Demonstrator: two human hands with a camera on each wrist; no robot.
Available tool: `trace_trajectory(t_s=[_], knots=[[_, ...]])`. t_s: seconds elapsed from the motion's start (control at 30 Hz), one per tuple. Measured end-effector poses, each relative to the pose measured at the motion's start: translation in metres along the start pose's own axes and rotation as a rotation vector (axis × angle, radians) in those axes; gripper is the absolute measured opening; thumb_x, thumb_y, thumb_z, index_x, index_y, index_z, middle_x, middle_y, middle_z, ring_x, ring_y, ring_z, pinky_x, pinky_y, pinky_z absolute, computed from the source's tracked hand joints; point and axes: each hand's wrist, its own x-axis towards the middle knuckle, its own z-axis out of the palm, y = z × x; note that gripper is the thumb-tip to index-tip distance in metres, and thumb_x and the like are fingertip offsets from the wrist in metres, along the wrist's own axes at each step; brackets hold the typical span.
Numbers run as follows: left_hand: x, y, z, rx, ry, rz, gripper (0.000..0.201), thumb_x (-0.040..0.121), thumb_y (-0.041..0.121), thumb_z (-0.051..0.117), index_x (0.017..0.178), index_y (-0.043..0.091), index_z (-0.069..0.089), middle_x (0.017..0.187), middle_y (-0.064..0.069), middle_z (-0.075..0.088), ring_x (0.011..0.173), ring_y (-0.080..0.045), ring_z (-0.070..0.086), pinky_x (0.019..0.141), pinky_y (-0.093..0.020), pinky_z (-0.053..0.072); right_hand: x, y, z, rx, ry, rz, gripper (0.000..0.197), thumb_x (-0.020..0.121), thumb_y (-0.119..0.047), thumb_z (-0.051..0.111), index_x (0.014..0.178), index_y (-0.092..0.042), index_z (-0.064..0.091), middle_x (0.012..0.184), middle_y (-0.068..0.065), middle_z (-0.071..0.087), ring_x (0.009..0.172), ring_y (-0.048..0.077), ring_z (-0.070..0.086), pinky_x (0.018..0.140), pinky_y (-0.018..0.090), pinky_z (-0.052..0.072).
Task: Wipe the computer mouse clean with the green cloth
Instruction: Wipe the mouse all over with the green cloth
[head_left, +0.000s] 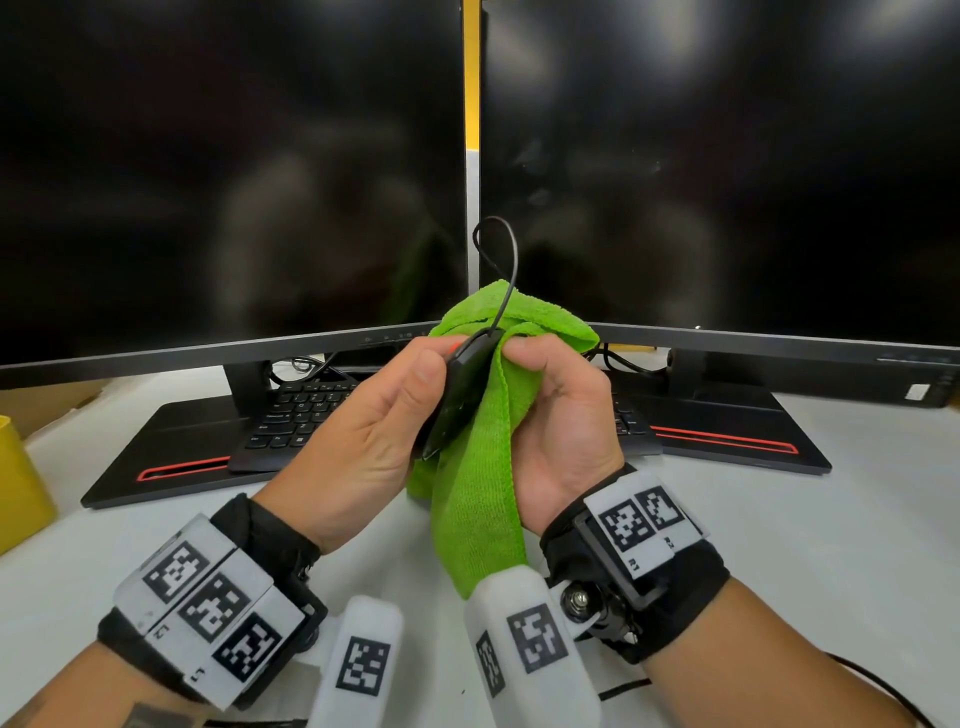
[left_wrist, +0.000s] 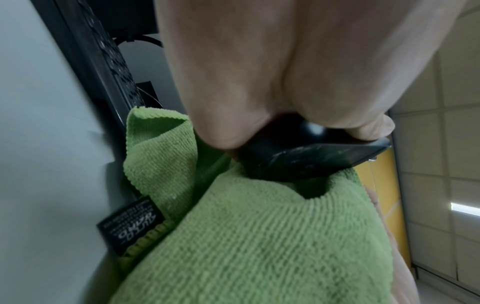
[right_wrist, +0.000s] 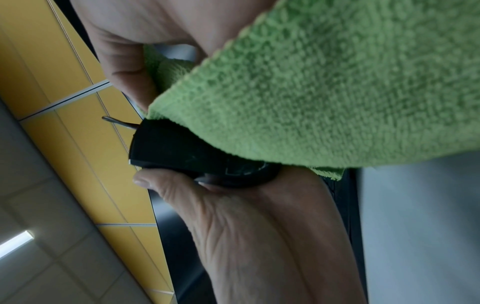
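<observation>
A black wired computer mouse (head_left: 462, 395) is lifted above the desk, turned on its side with its underside toward the cloth. My left hand (head_left: 384, 421) grips the mouse from the left, thumb along its upper edge. My right hand (head_left: 561, 410) grips the green cloth (head_left: 478, 467) and presses it against the mouse's right face. The cloth's tail hangs down between my wrists. In the left wrist view the mouse (left_wrist: 311, 156) sits under my fingers with the cloth (left_wrist: 259, 236) below it. The right wrist view shows the cloth (right_wrist: 324, 92) draped over the mouse (right_wrist: 182, 156). The mouse cable (head_left: 506, 260) loops upward.
Two dark monitors (head_left: 234, 182) stand side by side at the back on black bases (head_left: 182, 447). A black keyboard (head_left: 301, 415) lies under my hands on the white desk (head_left: 831, 545). A yellow object (head_left: 15, 483) sits at the left edge.
</observation>
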Motion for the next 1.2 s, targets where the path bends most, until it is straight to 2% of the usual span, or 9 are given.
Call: trace_trajectory(t_s=[0.13,0.2,0.3,0.37,0.47,0.77,1.03,1.1,1.2], knots=[[0.0,0.002,-0.001,0.004,-0.015,-0.003,0.06,0.096,0.069,0.052,0.14,0.03,0.063,0.144,-0.005,0.066,0.141,-0.026,0.057,0.121,-0.057,0.036,-0.001,-0.002,0.0,-0.009,-0.023,0.015,0.035,0.075,-0.023,0.06,0.106,-0.008,0.065,0.098,0.013,0.063,0.09,0.029,0.061,0.096,0.046,0.045],[0.0,0.001,-0.001,0.011,-0.018,-0.005,0.062,0.096,0.069,0.052,0.142,0.028,0.062,0.145,-0.006,0.065,0.142,-0.026,0.056,0.122,-0.059,0.035,0.0,-0.002,-0.002,-0.004,-0.024,0.016,0.042,0.074,-0.023,0.062,0.113,-0.008,0.063,0.101,0.014,0.063,0.094,0.03,0.06,0.102,0.05,0.042],[0.0,0.001,-0.001,0.004,-0.011,-0.006,0.058,0.098,0.062,0.047,0.142,0.026,0.062,0.145,-0.006,0.066,0.141,-0.026,0.056,0.122,-0.058,0.035,0.0,-0.001,0.0,-0.006,-0.018,0.02,0.038,0.074,-0.024,0.062,0.109,-0.008,0.065,0.102,0.014,0.063,0.093,0.03,0.06,0.101,0.052,0.04],[0.0,0.001,0.0,-0.029,0.001,-0.014,0.058,0.098,0.055,0.044,0.143,0.022,0.06,0.146,-0.008,0.065,0.142,-0.026,0.056,0.123,-0.056,0.034,-0.001,-0.001,0.001,-0.006,-0.034,0.023,0.033,0.074,-0.023,0.061,0.102,-0.008,0.07,0.096,0.013,0.067,0.088,0.029,0.063,0.094,0.046,0.047],[0.0,0.001,0.0,-0.054,0.005,-0.028,0.062,0.098,0.054,0.043,0.147,0.016,0.056,0.147,-0.011,0.064,0.143,-0.028,0.055,0.124,-0.055,0.035,-0.002,0.003,0.001,0.003,-0.032,-0.005,0.034,0.075,-0.016,0.063,0.107,-0.009,0.069,0.096,0.013,0.068,0.089,0.03,0.065,0.09,0.043,0.051],[0.001,-0.001,0.002,-0.061,0.005,-0.01,0.051,0.097,0.053,0.046,0.136,0.026,0.066,0.143,-0.007,0.068,0.14,-0.025,0.058,0.121,-0.048,0.037,-0.004,0.002,0.005,0.021,-0.009,-0.036,0.023,0.076,-0.02,0.058,0.093,-0.009,0.068,0.09,0.011,0.064,0.084,0.028,0.062,0.092,0.044,0.046],[0.0,0.0,0.001,-0.043,-0.014,-0.016,0.054,0.097,0.055,0.045,0.138,0.027,0.065,0.143,-0.007,0.067,0.14,-0.026,0.058,0.122,-0.053,0.036,0.001,0.0,-0.001,0.012,-0.018,0.005,0.053,0.072,-0.022,0.059,0.123,-0.008,0.058,0.104,0.016,0.063,0.097,0.032,0.06,0.105,0.051,0.043],[-0.001,0.0,0.001,-0.051,-0.012,-0.019,0.054,0.097,0.058,0.047,0.137,0.027,0.066,0.142,-0.008,0.067,0.14,-0.027,0.058,0.122,-0.055,0.037,0.003,-0.001,-0.003,0.018,-0.025,0.016,0.058,0.07,-0.023,0.06,0.126,-0.008,0.058,0.108,0.016,0.063,0.104,0.034,0.059,0.108,0.051,0.042],[-0.001,-0.002,0.001,-0.032,-0.012,-0.018,0.057,0.098,0.062,0.05,0.138,0.025,0.064,0.144,-0.01,0.066,0.141,-0.029,0.057,0.122,-0.055,0.036,0.004,-0.003,-0.005,0.04,-0.017,0.03,0.056,0.072,-0.024,0.055,0.125,-0.006,0.058,0.106,0.017,0.063,0.099,0.033,0.06,0.107,0.051,0.041]])
